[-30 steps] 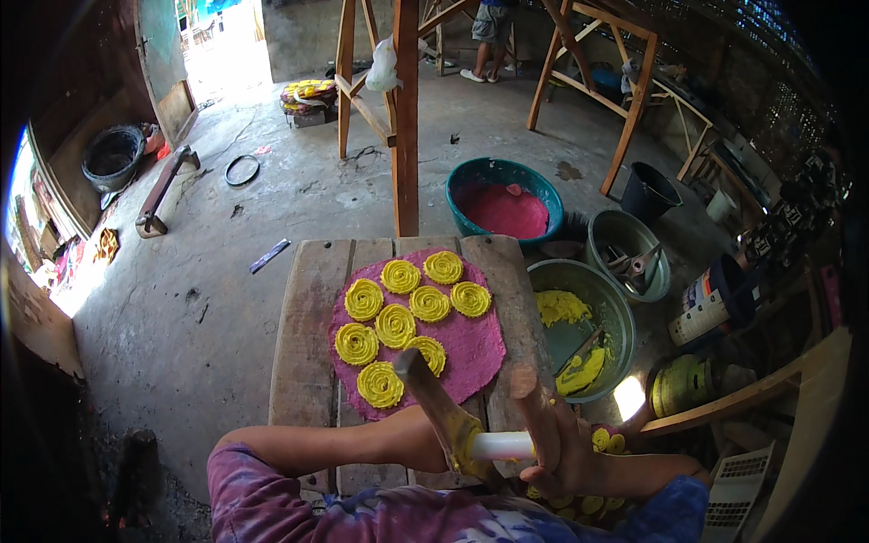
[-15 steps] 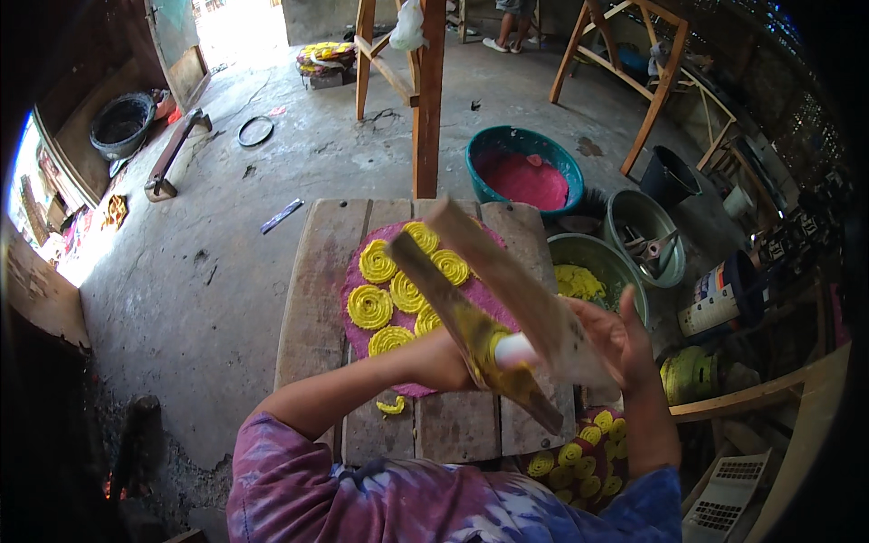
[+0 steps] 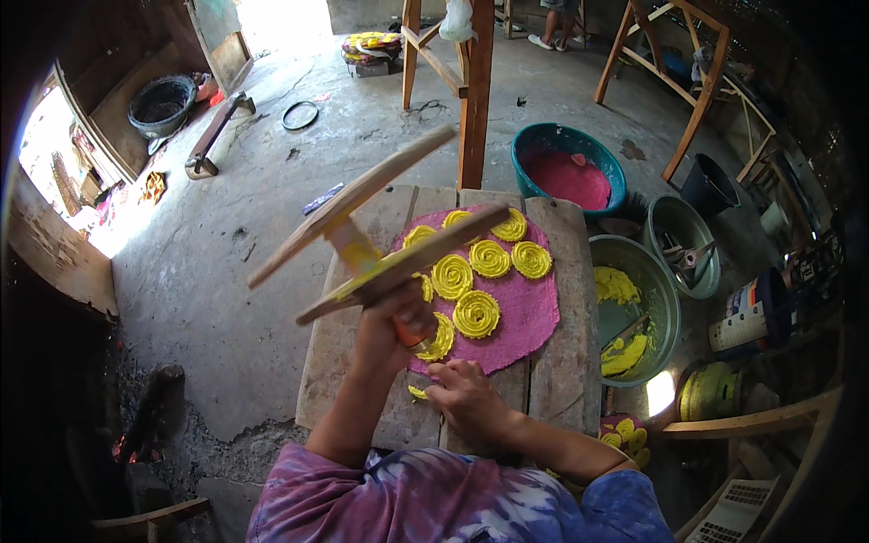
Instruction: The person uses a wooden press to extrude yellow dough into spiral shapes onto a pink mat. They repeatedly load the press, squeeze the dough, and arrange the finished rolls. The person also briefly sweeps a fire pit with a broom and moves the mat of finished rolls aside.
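I see the left hand (image 3: 389, 326) clenched around the wooden press (image 3: 403, 266), above the pink sheet's (image 3: 527, 312) left edge; the right hand (image 3: 475, 401) curls at the sheet's near edge, pinching what, I can't tell; a steady tube (image 3: 409, 335) should spare the yellow spirals (image 3: 477, 313).

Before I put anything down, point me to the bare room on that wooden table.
The wooden table is bare at near right, between the pink sheet and the right forearm. The sheet's right side is bare too, beside the yellow spirals. Near left is crowded: left hand, wooden tool, right hand, yellow scrap.
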Tool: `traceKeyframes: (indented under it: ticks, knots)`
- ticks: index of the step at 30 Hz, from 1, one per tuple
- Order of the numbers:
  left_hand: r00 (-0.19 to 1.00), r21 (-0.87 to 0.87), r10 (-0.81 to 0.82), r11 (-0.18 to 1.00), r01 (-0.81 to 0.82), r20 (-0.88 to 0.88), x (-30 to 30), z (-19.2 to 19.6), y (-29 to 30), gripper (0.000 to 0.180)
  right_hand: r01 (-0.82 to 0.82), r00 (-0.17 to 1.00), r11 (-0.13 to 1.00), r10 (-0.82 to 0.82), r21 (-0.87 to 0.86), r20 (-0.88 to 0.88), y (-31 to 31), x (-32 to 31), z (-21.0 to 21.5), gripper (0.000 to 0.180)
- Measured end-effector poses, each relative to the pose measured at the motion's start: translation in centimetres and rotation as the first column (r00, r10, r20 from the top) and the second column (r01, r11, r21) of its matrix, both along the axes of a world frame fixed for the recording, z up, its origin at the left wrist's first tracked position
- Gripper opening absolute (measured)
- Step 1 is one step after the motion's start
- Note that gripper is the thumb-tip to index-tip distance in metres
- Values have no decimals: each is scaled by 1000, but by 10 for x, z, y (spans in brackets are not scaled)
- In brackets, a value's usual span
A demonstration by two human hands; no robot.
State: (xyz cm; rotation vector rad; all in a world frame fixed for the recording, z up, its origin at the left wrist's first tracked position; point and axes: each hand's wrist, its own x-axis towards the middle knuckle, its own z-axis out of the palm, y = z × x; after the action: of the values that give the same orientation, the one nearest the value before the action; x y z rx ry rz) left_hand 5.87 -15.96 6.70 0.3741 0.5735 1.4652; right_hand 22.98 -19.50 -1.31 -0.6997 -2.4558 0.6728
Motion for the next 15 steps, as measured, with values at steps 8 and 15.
traceKeyframes:
  ticks: [8, 15]
  knots:
    - [976, -28, 204, 979, -202, 81, 18, -14, 1, 16, -502, 722, 36, -533, -864, -441, 34, 11, 25, 29]
    - [895, 75, 287, 958, -278, -341, 45, -27, 4, 16, -634, 613, -99, -669, -767, -420, 38, 16, 30, 35]
